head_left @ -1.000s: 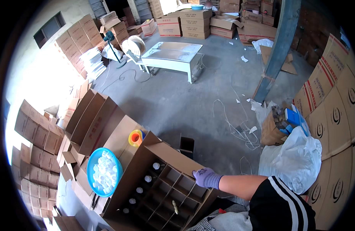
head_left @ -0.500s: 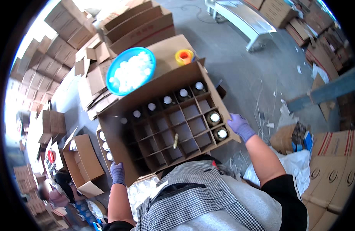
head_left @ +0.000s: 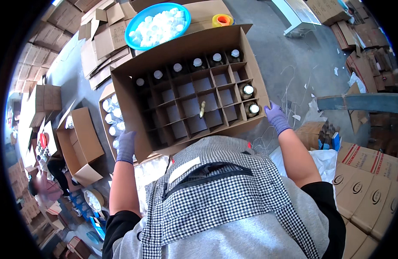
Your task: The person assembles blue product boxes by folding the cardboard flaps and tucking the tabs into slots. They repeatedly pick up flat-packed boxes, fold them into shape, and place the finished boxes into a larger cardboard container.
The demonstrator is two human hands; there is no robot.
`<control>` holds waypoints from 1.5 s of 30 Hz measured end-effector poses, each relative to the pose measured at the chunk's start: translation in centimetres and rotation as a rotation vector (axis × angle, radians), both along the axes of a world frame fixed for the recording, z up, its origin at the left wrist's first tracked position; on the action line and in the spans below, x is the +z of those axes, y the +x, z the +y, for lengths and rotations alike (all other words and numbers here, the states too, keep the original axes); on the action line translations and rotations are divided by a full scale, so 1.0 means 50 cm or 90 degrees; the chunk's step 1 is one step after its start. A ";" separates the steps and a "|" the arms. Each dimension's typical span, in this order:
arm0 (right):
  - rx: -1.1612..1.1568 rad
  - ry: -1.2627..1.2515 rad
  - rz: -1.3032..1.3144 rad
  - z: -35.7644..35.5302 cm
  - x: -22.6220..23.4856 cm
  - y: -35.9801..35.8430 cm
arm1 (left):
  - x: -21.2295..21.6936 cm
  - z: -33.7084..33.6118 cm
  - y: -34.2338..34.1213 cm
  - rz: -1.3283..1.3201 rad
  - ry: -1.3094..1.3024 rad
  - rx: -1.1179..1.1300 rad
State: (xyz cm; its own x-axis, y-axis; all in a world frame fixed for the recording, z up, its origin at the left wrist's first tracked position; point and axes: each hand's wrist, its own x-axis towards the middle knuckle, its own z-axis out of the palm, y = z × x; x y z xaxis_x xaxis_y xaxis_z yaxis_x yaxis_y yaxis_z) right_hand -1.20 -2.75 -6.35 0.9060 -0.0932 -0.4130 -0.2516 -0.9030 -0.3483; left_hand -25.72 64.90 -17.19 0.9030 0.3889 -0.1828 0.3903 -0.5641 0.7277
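Open carton (head_left: 190, 86) with divider grid sits at 12 o'clock before the apron; left hand (head_left: 126, 146) and right hand (head_left: 276, 117) grip opposite side walls; bottles (head_left: 246, 98) probably weight the right, so lift from the bottom corners

place: likely packing warehouse | cues: stacked cardboard cartons (head_left: 371, 190), concrete floor (head_left: 289, 64), divided bottle box (head_left: 190, 93)

A single fisheye view from the person's head looks steeply down over their chest onto the carton (head_left: 188, 86), close below. Straight edges bend toward the dark rim, where floor (head_left: 294, 56) and stacked boxes (head_left: 371, 190) show.
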 end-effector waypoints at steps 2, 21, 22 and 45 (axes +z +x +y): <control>-0.025 -0.009 -0.041 0.000 0.013 -0.002 | -0.009 -0.006 0.004 0.016 -0.016 -0.003; -0.270 0.500 -0.133 -0.227 -0.155 -0.056 | 0.306 -0.293 0.140 0.246 0.540 0.196; -0.345 0.464 -0.125 -0.278 -0.221 -0.098 | 0.308 -0.308 0.137 0.178 0.614 0.056; 0.023 0.270 -0.238 -0.200 -0.381 -0.003 | -0.159 -0.567 0.070 -0.201 1.934 -1.500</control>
